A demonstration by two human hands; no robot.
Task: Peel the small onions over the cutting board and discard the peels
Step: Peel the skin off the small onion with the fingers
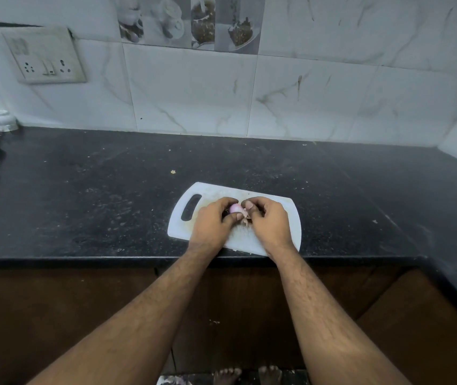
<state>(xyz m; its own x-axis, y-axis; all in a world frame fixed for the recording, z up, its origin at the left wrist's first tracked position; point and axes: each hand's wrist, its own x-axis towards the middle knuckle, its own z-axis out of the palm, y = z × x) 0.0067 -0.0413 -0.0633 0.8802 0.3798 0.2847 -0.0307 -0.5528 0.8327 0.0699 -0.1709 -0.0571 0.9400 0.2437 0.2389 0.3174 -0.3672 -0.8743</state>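
A white plastic cutting board [252,194] with a handle slot lies on the black counter near its front edge. Above the board, my left hand [211,224] holds a small pink onion [235,208] between thumb and fingers. My right hand [270,222] pinches a strip of loose peel [246,215] at the onion's right end. Both hands meet over the middle of the board and hide most of the onion. Some peel scraps lie under the hands; I cannot tell how many.
The black granite counter [96,195] runs left to right and turns a corner at the right. A tiled wall with a switch socket [45,56] stands behind. White small bowls [0,120] and a dark object sit at far left. Wooden cabinets lie below the counter edge.
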